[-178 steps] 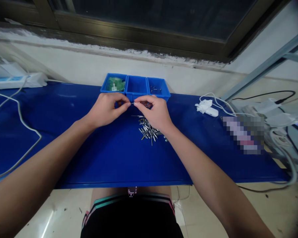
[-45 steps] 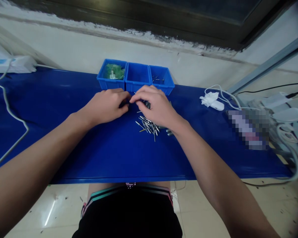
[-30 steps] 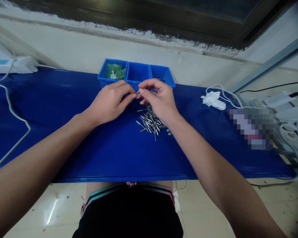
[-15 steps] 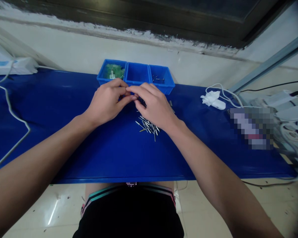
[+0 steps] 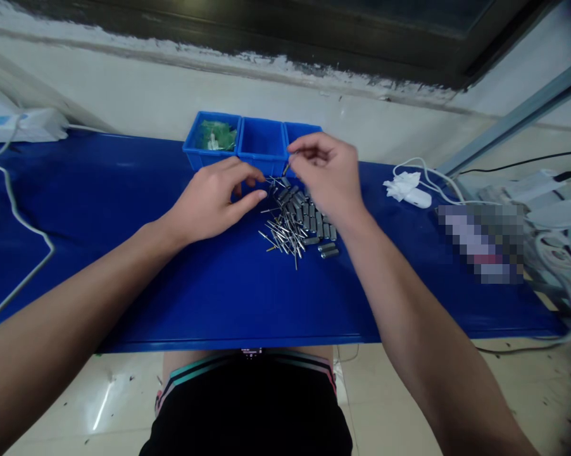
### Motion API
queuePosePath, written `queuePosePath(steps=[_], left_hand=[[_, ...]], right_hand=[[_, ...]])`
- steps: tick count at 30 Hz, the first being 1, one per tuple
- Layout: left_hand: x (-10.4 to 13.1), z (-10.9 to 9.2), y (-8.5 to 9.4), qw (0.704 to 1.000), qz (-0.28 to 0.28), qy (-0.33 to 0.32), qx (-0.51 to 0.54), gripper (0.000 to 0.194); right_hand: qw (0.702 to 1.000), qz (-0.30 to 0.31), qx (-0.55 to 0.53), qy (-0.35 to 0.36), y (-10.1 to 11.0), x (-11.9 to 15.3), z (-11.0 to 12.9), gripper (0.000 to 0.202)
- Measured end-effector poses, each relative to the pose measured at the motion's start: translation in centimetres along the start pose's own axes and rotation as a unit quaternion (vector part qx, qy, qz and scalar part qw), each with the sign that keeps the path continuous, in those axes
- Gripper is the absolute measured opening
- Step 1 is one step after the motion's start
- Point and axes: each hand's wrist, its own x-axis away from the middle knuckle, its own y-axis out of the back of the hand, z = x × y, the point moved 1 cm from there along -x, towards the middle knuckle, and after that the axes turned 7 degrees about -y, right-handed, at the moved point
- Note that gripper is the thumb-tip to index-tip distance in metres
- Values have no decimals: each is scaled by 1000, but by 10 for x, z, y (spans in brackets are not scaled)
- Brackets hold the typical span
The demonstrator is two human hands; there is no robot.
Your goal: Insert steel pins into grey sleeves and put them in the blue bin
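My right hand (image 5: 330, 171) is raised in front of the right blue bin (image 5: 304, 130), its thumb and fingers pinching a thin metal pin with a brass-coloured end (image 5: 286, 168). Lower and to the left, my left hand (image 5: 221, 199) hovers beside the heap, thumb and forefinger apart, with nothing seen between them. Below the hands lies a loose pile of thin shiny metal pins (image 5: 283, 235), a few with brass-coloured parts. Against it, on its right, several short grey metal cylinders (image 5: 313, 215) are bunched together. My right hand hides part of the right bin and some cylinders.
A left blue bin (image 5: 209, 154) holds green-tinted plastic packaging; a middle blue bin (image 5: 263, 139) stands beside it. White cables and a power strip (image 5: 38, 126) lie at the left. Crumpled white tissue (image 5: 403, 187) and a blurred-out item (image 5: 480, 244) are on the right.
My hands, which met above the pile, have separated. My right hand has moved right and up to the right bin with the pin; my left thumb and forefinger have parted. The cylinders now show.
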Motion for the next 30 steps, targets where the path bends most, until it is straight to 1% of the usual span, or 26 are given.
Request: queuePosePath(steps=[2, 5, 9, 12, 16, 20, 23, 30], left_hand=[[1, 1, -3, 999, 29, -26, 16, 40], [1, 0, -7, 995, 66, -62, 37, 39], [2, 2, -11, 990, 103, -81, 44, 35], [3, 6, -13, 988, 122, -85, 43, 32], [3, 7, -15, 986, 139, -76, 44, 33], [2, 3, -14, 987, 144, -51, 45, 37], [2, 1, -14, 987, 147, -45, 36, 34], [2, 6, -17, 989, 142, -45, 1, 30]], right_hand=[[994, -12, -77, -75, 12, -9, -5, 10], [977, -26, -151, -151, 26, -18, -14, 25], [954, -51, -178, -234, 32, -25, -31, 41], [943, -55, -176, -278, 30, -28, -40, 44], [943, -62, -162, -285, 26, -28, -44, 37], [957, -84, -106, -256, 23, -27, -49, 31], [967, -85, -75, -227, 21, -26, -51, 31], [973, -78, -60, -208, 21, -27, -51, 34]])
